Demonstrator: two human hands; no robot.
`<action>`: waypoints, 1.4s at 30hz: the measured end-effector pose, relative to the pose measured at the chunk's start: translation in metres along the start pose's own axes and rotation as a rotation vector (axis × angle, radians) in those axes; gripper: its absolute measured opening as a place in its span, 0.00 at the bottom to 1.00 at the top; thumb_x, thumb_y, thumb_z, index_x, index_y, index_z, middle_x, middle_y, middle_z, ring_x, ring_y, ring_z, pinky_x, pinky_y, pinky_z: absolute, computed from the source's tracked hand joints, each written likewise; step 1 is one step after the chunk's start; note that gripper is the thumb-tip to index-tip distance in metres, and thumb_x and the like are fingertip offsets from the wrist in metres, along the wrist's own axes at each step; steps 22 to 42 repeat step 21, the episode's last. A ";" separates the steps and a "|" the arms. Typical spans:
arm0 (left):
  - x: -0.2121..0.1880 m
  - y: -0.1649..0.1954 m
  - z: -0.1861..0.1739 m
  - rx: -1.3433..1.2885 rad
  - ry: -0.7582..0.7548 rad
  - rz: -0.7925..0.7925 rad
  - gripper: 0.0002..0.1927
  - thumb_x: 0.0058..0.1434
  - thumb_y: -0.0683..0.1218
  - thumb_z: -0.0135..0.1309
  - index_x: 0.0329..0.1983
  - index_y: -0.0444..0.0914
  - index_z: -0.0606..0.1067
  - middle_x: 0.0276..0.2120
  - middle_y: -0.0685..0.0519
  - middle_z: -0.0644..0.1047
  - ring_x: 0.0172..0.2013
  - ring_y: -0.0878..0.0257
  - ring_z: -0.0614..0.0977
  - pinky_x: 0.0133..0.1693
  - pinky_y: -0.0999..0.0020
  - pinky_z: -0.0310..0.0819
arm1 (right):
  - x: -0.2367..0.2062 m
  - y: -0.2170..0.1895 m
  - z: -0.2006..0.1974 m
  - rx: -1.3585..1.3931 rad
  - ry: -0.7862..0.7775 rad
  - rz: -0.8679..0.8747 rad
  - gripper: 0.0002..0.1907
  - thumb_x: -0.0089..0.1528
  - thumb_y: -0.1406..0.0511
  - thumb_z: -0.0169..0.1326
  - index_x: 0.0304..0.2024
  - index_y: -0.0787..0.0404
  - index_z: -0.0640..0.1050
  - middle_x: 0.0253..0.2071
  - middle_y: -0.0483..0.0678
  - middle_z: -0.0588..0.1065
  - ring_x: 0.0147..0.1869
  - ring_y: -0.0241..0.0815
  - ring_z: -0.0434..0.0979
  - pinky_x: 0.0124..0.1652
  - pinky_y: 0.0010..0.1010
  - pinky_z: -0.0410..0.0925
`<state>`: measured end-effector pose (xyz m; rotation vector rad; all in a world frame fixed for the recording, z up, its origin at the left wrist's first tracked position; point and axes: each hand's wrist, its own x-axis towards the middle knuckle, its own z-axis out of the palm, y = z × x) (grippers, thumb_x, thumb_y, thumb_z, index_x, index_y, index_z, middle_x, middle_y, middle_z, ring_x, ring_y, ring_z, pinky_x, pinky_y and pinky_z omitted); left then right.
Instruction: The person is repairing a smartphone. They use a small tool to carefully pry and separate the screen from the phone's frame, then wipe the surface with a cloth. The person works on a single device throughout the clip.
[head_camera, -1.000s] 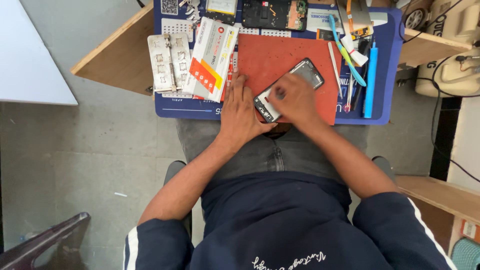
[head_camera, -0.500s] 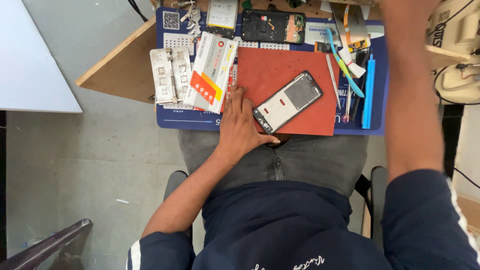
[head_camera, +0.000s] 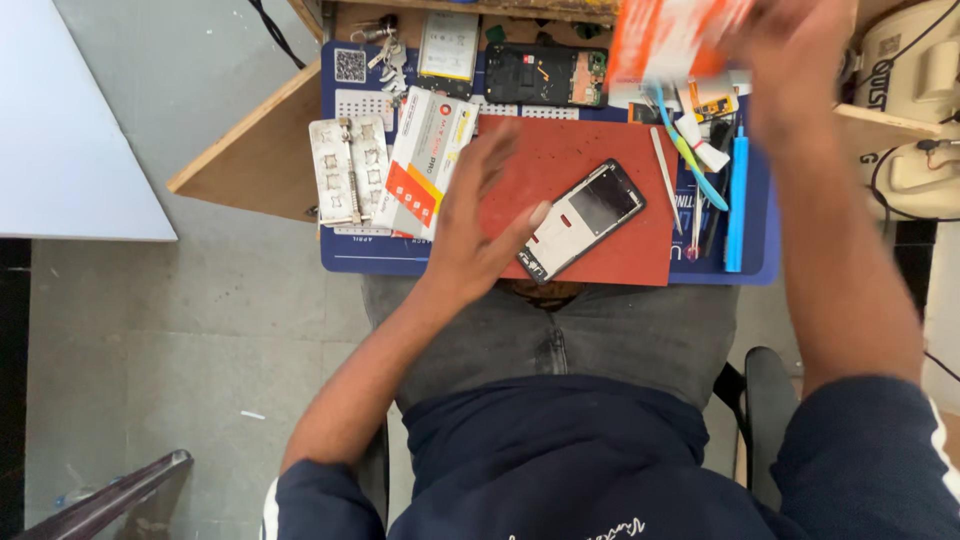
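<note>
Now phone (head_camera: 583, 220) lies diagonal; left hand (head_camera: 475, 235) open, right hand (head_camera: 790, 50) gripping orange packet (head_camera: 665, 38).

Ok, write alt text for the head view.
Seen from above, a seated person's left hand rests beside an opened phone on a red mat, while the blurred right hand lifts an orange-and-white packet above scattered tools.

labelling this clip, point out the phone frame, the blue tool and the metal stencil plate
phone frame (head_camera: 583, 218), head view, on its dark middle panel
blue tool (head_camera: 738, 200), head view, on its shaft
metal stencil plate (head_camera: 346, 172), head view, on its centre
</note>
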<state>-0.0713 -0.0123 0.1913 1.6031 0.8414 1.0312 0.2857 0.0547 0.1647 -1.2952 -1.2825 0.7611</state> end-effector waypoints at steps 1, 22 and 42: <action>0.010 0.005 0.003 -0.020 0.004 0.021 0.37 0.66 0.44 0.62 0.73 0.34 0.58 0.68 0.43 0.67 0.68 0.52 0.71 0.66 0.57 0.67 | -0.025 -0.006 0.010 0.114 -0.122 0.031 0.19 0.66 0.76 0.63 0.56 0.63 0.72 0.49 0.52 0.80 0.45 0.37 0.81 0.43 0.27 0.74; -0.006 -0.028 0.032 -0.482 -0.074 0.083 0.16 0.59 0.25 0.46 0.38 0.32 0.81 0.48 0.48 0.75 0.51 0.66 0.77 0.51 0.76 0.70 | -0.151 -0.046 0.062 0.300 -0.246 -0.149 0.14 0.62 0.82 0.59 0.39 0.59 0.85 0.56 0.59 0.75 0.61 0.45 0.77 0.59 0.31 0.73; -0.006 -0.028 0.032 -0.482 -0.074 0.083 0.16 0.59 0.25 0.46 0.38 0.32 0.81 0.48 0.48 0.75 0.51 0.66 0.77 0.51 0.76 0.70 | -0.151 -0.046 0.062 0.300 -0.246 -0.149 0.14 0.62 0.82 0.59 0.39 0.59 0.85 0.56 0.59 0.75 0.61 0.45 0.77 0.59 0.31 0.73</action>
